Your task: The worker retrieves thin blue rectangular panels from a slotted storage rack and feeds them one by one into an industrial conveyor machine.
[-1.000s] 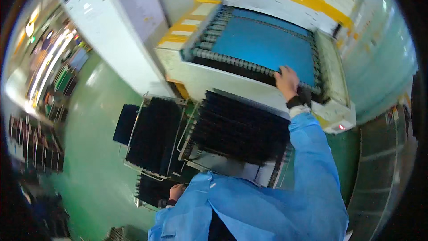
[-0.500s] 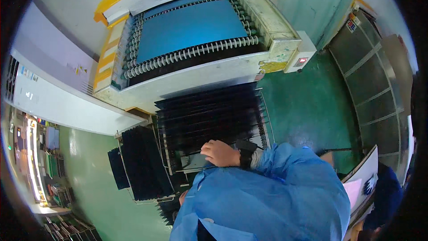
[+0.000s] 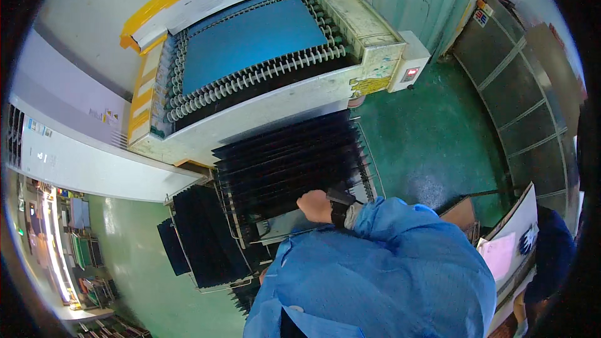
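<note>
My right hand (image 3: 315,206), in a blue sleeve with a dark band at the wrist, is over the near side of a wire rack full of upright dark panels (image 3: 288,163). Its fingers are curled in, and whatever they may hold is hidden beneath the hand. A light grey flat surface (image 3: 285,224) shows just below it inside the rack. Of my left hand (image 3: 262,274) only a sliver shows at the edge of my blue gown, low beside the rack; its fingers are out of sight.
Beyond the rack stands a roller conveyor (image 3: 250,81) carrying a blue sheet (image 3: 253,40). A second rack of dark panels (image 3: 206,235) is at the left. Boards with a pink sheet (image 3: 498,255) lean at the right, beside another person's dark sleeve (image 3: 551,250). Metal-framed panels (image 3: 519,94) line the right wall.
My right hand has drawn a little to the right over the rack, and its fingers are curled in more. The whole view has tilted slightly. At the lower right, more of the other person's arm shows.
</note>
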`<state>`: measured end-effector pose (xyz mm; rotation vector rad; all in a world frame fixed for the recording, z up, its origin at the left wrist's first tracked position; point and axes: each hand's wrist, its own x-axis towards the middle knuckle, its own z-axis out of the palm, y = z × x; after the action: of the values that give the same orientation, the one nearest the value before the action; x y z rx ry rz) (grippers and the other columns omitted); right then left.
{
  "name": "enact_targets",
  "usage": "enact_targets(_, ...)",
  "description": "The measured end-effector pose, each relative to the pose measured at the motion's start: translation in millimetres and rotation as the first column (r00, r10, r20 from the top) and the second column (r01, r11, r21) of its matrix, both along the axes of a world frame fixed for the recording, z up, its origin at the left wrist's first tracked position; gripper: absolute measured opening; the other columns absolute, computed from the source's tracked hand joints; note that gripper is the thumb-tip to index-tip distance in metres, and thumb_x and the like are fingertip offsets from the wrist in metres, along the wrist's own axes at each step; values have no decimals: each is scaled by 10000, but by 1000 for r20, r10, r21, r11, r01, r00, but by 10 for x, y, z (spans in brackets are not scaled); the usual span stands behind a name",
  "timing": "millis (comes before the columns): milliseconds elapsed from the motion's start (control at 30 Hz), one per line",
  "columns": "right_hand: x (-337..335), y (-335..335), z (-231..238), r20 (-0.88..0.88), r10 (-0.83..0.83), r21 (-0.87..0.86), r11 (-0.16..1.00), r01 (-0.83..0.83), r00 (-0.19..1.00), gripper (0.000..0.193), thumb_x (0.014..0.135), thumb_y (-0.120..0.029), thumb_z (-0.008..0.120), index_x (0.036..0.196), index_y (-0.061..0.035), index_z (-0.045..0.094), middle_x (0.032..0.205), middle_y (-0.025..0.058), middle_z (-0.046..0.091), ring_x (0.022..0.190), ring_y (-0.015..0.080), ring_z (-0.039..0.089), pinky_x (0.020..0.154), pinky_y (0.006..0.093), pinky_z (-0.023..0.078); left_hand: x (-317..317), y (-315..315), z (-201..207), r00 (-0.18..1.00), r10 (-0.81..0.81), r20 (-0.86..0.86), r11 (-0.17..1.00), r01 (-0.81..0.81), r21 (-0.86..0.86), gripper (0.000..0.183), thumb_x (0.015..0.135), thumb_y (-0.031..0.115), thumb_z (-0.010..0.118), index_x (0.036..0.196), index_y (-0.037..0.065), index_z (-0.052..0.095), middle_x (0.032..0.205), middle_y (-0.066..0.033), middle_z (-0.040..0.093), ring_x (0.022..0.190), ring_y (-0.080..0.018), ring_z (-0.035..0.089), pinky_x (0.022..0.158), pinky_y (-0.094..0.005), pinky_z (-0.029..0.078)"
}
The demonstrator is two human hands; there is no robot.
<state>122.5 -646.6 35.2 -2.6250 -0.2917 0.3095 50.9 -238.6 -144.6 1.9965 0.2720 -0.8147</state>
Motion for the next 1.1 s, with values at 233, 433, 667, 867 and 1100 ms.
enact_targets(233, 150, -74, -172, 18, -15, -37, 999, 16, 1000, 53, 649, -66, 572, 637, -17, 591, 669, 183, 602, 672, 368, 610, 586, 474, 469, 38, -151, 20, 999, -23, -23, 1000, 24, 14, 240, 842, 220, 562, 999, 54, 636, 954, -83, 654, 851, -207, 622, 755, -311, 497)
enact_targets(433, 107, -127, 54, 88, -30, 48, 998, 26, 996, 79, 672, -87, 562, 700, -17, 587, 658, 176, 596, 662, 357, 609, 576, 468, 468, 58, -277, 30, 998, -58, -37, 998, 59, 23, 242, 839, 220, 557, 1008, 67, 636, 970, -86, 652, 867, -216, 621, 764, -319, 497)
enact_targets(667, 49, -113, -69, 184, -27, 58, 998, 17, 983, 81, 701, -110, 552, 715, -34, 577, 686, 156, 603, 666, 335, 608, 572, 443, 472, 21, -458, 30, 994, -99, -40, 994, 101, 39, 245, 836, 221, 551, 1019, 81, 636, 989, -90, 649, 885, -226, 620, 774, -328, 498)
enact_targets(867, 65, -130, -179, 298, -40, 112, 994, 7, 954, 84, 725, -132, 559, 732, -51, 580, 714, 130, 607, 681, 316, 611, 572, 430, 473, -109, -624, 54, 996, -82, -24, 995, 83, 49, 249, 834, 221, 545, 1028, 94, 637, 1006, -94, 647, 901, -235, 620, 783, -336, 498)
enact_targets(1100, 134, -141, -194, 180, -8, 89, 996, -9, 984, 104, 769, -160, 570, 753, -58, 587, 742, 137, 617, 705, 320, 614, 589, 435, 475, -349, -853, 147, 1000, -12, 8, 998, 11, 69, 256, 831, 221, 539, 1039, 108, 637, 1025, -98, 645, 920, -246, 619, 793, -345, 499)
